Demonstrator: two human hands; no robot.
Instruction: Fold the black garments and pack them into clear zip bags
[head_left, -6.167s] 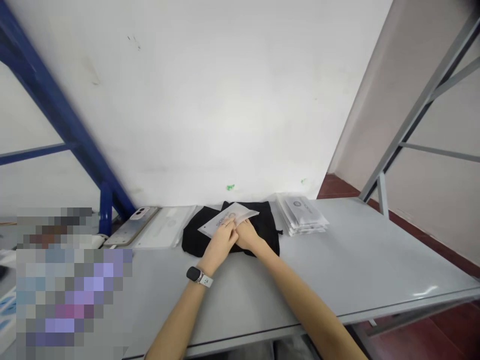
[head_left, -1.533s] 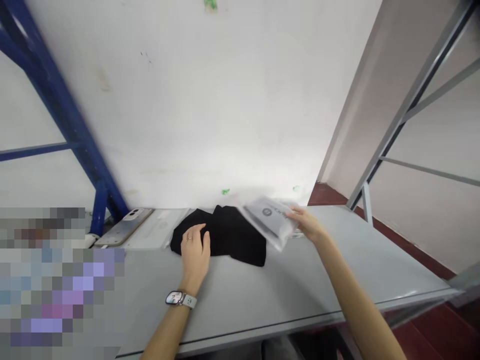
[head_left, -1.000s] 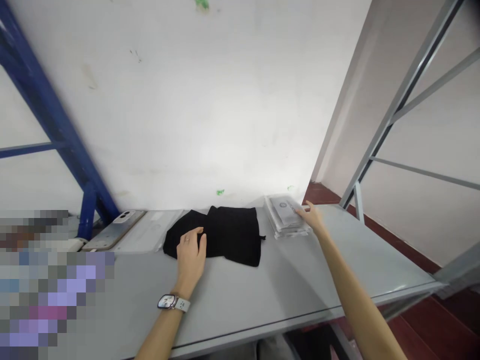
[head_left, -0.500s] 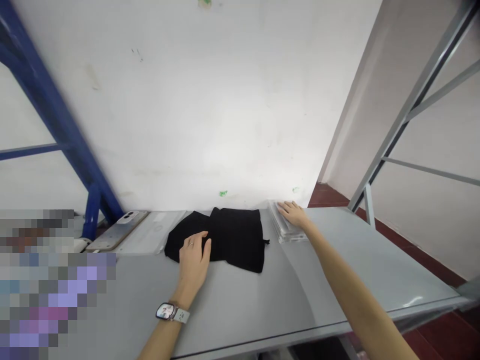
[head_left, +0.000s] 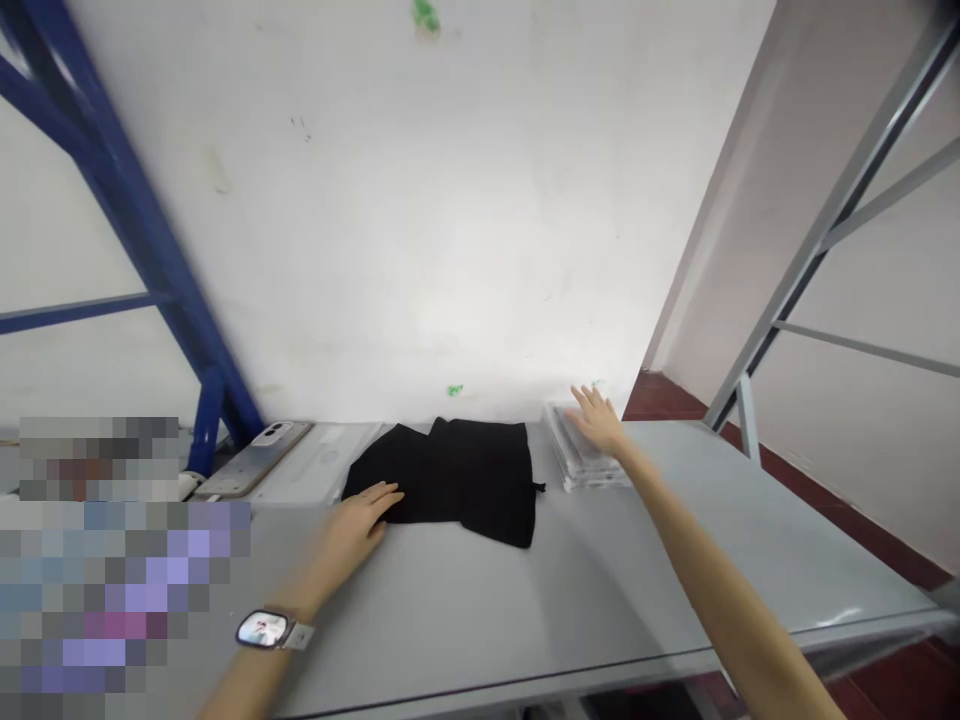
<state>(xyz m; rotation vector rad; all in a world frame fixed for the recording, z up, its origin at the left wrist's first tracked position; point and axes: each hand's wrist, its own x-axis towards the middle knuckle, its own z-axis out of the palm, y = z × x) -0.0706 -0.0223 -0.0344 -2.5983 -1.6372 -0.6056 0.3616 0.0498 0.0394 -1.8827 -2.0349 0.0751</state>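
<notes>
A black folded garment (head_left: 469, 475) lies flat on the grey table (head_left: 465, 610), with a small dark tab at its right edge. My left hand (head_left: 358, 525), a watch on its wrist, is at the garment's lower left edge. Its fingers reach over the cloth, stretched out and holding nothing; the hand is slightly blurred. At the back right, my right hand (head_left: 598, 420) is over a stack of clear plastic bags (head_left: 581, 465). The fingers on that hand are spread and partly raised, with nothing gripped. Whether the palm touches the stack I cannot tell.
Left of the garment lies a flat clear plastic bag (head_left: 311, 465), with a phone (head_left: 255, 460) beside it. A white wall (head_left: 450, 220) rises behind the table. A blue metal frame (head_left: 161, 250) stands at left, a grey one (head_left: 810, 250) at right. The far left is pixelated.
My left hand has slid left and down, from the garment's middle to its lower left edge. My right hand's fingers have lifted and spread over the bag stack. The view has shifted slightly.
</notes>
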